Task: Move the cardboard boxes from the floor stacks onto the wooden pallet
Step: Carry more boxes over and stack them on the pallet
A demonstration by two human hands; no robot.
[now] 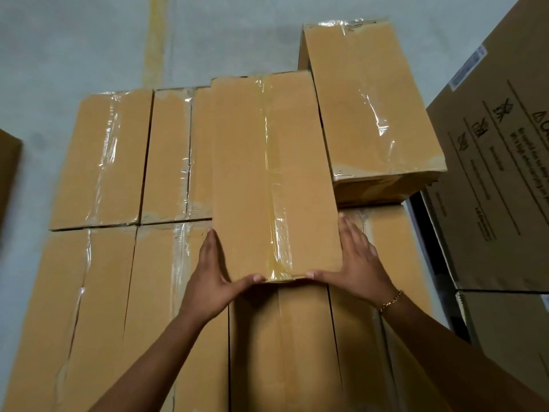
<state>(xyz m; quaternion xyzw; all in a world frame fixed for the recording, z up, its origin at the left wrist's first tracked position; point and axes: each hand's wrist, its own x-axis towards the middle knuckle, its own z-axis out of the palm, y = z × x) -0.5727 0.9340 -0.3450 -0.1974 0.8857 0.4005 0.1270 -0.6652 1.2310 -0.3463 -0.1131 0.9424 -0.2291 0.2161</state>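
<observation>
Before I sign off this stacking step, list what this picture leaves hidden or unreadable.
All in the head view:
Pallet: not seen; the lower boxes cover whatever lies beneath them.
Top box underside: hidden by the box itself, so resting or lifted is unclear.
Print on the big carton: blurred, cut by the right edge.
Brown box: cut by the left edge.

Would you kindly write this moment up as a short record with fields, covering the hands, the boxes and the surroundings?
box: taped, above a layer of like boxes; resting or lifted, unclear
left hand: fingers straight on its left side, thumb on near edge
right hand: fingers straight on its right side, thumb on near edge; bracelet on wrist
second box: far right, on the layer
carton: large, printed, at right
floor: grey, yellow line
pallet: not visible
</observation>
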